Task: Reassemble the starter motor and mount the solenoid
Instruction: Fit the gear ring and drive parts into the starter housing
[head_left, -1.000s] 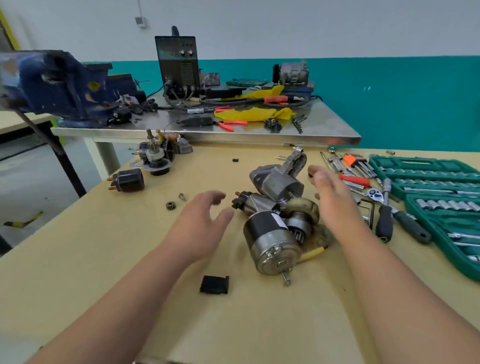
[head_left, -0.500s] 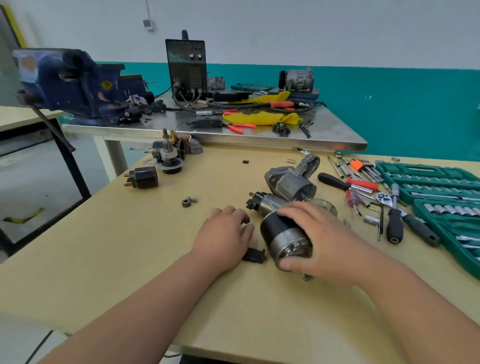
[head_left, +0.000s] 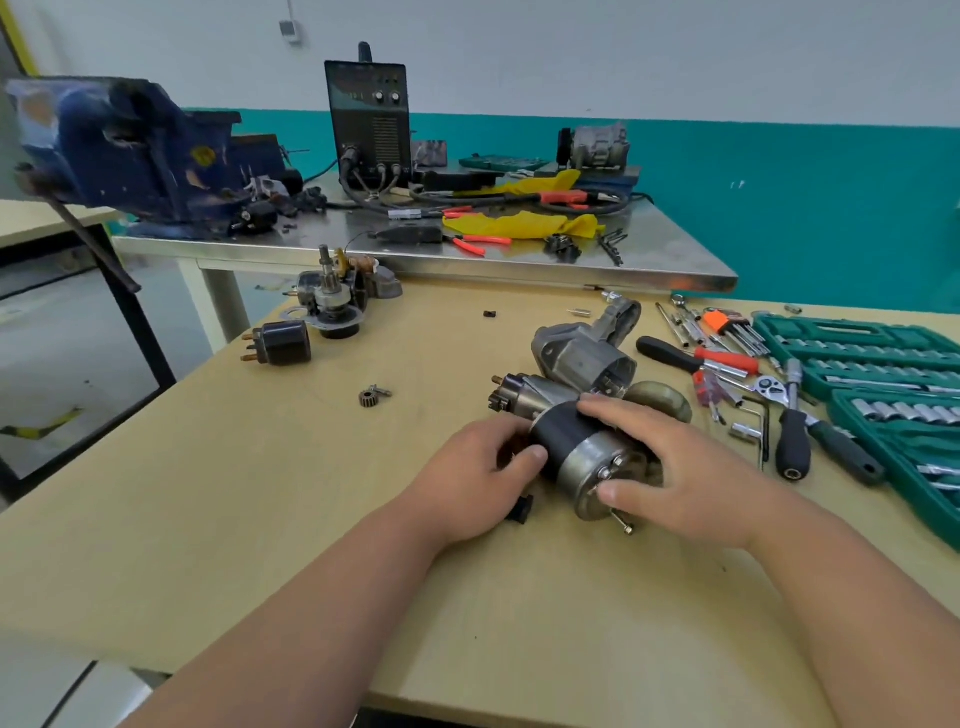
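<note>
The starter motor body (head_left: 576, 457), a black cylinder with a silver end cap and protruding through-bolts, lies on the wooden table. My right hand (head_left: 670, 467) wraps over its top and end cap. My left hand (head_left: 478, 473) grips its left side, thumb on the black casing. Just behind lie the solenoid (head_left: 524, 397) and the grey nose housing (head_left: 587, 353). A small black cap (head_left: 521, 509) sits under my left hand. A black solenoid-like part (head_left: 283, 343) and an armature assembly (head_left: 335, 301) rest at the far left. A tiny pinion gear (head_left: 369, 397) lies loose.
Green socket sets (head_left: 893, 384) line the right edge, with a ratchet (head_left: 769, 387), screwdrivers (head_left: 795, 447) and hex keys (head_left: 727, 325) beside them. A steel bench (head_left: 467, 260) behind carries a blue vise (head_left: 130, 150), a black welder (head_left: 369, 119) and yellow cloth (head_left: 519, 223).
Both hands came down from above the table onto the motor body. My right hand now covers the end cap, and my left hand has closed on its left side.
</note>
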